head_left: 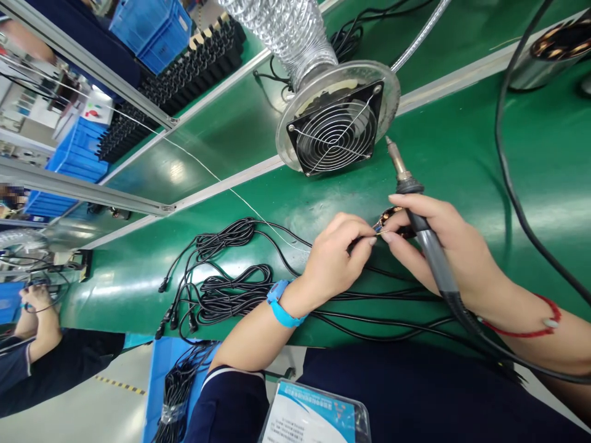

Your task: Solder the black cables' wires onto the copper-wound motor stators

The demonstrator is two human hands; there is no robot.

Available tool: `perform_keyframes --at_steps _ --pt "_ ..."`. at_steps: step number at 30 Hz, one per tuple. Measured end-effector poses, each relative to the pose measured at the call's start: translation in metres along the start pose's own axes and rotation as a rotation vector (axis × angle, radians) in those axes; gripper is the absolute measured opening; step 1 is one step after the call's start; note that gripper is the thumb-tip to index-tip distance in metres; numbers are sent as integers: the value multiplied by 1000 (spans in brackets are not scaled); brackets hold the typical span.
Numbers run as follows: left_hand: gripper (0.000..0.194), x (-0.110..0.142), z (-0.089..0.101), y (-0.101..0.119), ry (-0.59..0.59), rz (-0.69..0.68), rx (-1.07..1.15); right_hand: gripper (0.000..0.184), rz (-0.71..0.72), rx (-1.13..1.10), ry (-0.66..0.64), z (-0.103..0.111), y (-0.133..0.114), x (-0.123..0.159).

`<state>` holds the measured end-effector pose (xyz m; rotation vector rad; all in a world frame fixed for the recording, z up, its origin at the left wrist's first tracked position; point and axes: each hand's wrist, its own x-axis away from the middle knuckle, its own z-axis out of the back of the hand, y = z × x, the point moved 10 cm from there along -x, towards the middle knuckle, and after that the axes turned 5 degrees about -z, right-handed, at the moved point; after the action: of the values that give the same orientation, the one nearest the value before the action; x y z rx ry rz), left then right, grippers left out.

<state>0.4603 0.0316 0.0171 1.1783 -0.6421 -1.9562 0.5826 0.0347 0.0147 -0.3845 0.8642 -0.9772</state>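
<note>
My left hand (335, 258), with a blue wrist strap (281, 306), pinches the end of a thin black cable (369, 237) between thumb and fingers. My right hand (443, 243) is closed round the grey handle of a soldering iron (418, 215), whose metal tip points up and away toward the fan. The fingertips of both hands meet over a small brown part (390, 215) on the green belt (462, 154). A thin solder wire (221, 181) runs in from the upper left toward my left hand.
Bundled black cables (226, 277) lie on the belt left of my hands. A square extractor fan (337, 132) on a foil duct (295, 31) stands just behind. Blue crates (152, 27) and black parts sit far left. Another person's arm (32, 320) works at lower left.
</note>
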Motion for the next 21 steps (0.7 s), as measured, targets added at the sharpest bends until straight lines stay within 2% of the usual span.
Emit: perform_keyframes --at_steps 4,7,9,13,17,21 --pt "11 4 -6 -21 -57 243 65 41 -29 38 24 13 -1 3" --pt "10 8 -14 -31 -104 378 155 38 -187 77 96 36 6 12" --pt "9 10 -16 -33 -106 420 191 31 -237 60 136 50 8 22" --pt "10 13 -22 -35 -90 481 240 8 -116 -50 83 59 4 35" --pt "11 18 -26 -38 -55 559 287 13 26 -227 48 58 0 45" --pt "12 24 -27 -43 -21 634 332 8 -6 -172 102 55 8 59"
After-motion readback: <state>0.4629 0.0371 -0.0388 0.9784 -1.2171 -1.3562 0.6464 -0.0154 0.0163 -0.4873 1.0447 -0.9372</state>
